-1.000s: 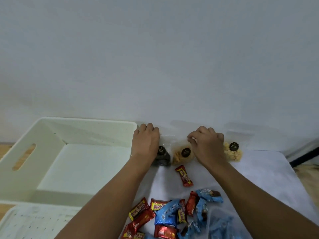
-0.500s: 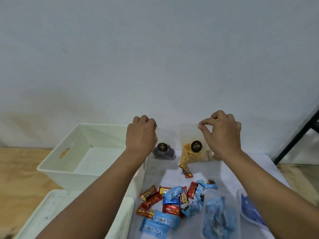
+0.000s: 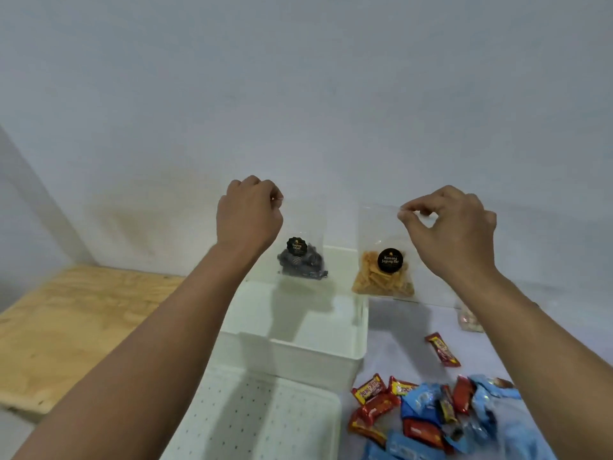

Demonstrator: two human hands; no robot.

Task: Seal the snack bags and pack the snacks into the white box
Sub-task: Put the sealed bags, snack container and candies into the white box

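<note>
My left hand [image 3: 248, 215] pinches the top corner of a clear bag of dark snacks [image 3: 302, 260], which hangs above the white box [image 3: 331, 355]. My right hand [image 3: 451, 227] pinches the top edge of a clear bag of orange chips [image 3: 381, 280], held in the air just right of the box. Each bag carries a round black label. A third clear bag with pale snacks [image 3: 469, 318] lies on the table, partly hidden behind my right forearm. The box looks empty where it shows; my left arm covers its left part.
Several red, yellow and blue wrapped candies [image 3: 428, 413] lie heaped on the white cloth at lower right, one red bar [image 3: 442, 350] apart from them. A white perforated lid [image 3: 258, 419] sits in front of the box. A plywood surface [image 3: 76, 313] lies left; a wall stands behind.
Both hands have lifted the two bags off the table and carried them leftward; the dark bag now hangs over the box. The camera view has swung to the left too.
</note>
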